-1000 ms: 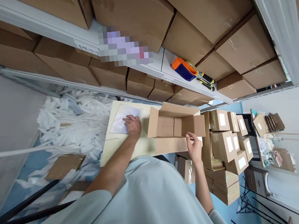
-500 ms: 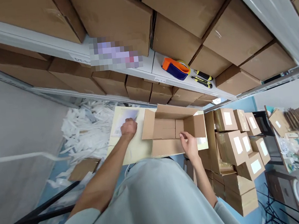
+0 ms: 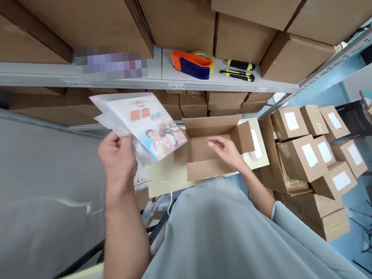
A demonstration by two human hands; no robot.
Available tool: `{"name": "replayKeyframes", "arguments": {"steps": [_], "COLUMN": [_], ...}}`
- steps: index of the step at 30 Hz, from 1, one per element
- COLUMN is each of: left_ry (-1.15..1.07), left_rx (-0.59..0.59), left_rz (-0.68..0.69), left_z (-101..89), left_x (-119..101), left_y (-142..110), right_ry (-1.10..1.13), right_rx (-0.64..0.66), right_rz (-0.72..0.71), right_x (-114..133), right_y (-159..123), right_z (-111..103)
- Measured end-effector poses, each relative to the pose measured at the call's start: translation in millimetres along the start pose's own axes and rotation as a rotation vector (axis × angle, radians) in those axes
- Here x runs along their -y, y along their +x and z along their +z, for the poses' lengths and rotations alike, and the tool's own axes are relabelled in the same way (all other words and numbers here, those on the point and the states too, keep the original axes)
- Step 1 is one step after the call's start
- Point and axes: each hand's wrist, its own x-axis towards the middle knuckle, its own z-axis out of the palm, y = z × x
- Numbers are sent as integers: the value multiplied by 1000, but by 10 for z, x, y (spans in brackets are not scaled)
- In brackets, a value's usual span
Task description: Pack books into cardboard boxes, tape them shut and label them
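Packet [image 3: 158, 124], head view: pinched by its translucent wrap in closed fingers of left hand [image 3: 118, 157], in the air left of open box [image 3: 208, 168]. Extends rightward from those fingers, long axis slanting down toward box; nearer left hand than right hand [image 3: 226, 152], the latter above box, fingers loosely extended, seemingly empty, contact unclear. Thin, rectangular colour print in crinkly film; plain brown cardboard, flaps spread; smooth, pale-yellow table [image 3: 158, 177].

Held up tilted: colour-printed packet [image 3: 153, 127], blurred, perhaps plastic-wrapped; standing open to its lower right: brown cardboard box [image 3: 205, 169], flaps spread.
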Motion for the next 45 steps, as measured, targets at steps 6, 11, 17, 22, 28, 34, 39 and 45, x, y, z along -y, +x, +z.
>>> {"name": "replayKeyframes", "arguments": {"steps": [6,11,17,22,28,34,39,45], "left_ry": [-280,-253,-271,-180,-86,206,380,155], "left_rx": [327,376,387,328,320,224,333,452], "left_rz": [-313,-440,-509,-411,-291,-66,113,-44], "left_z": [711,1035,1207,1283,1283,1230,1272,1437], "left_x": [-242,33,177,201,287,253,305,498], "left_y": [-772,-1101,-1322,-1471,-1456,-1488,-1511,-1505], "right_ry": [354,433,391,317,291,260,117,-146], "right_rx": [78,15,-30,-55,-56,-16,-60,-71], "right_rz": [142,192,155,160,190,126,100,100], "right_x": [-219,-492,-703,-787,-707,-586,-484,-322], "right_y": [-31,-239,-380,-389,-426,-484,-495,-512], "right_z": [-220,-443,-585,-609,-601,-480,-319,-244]}}
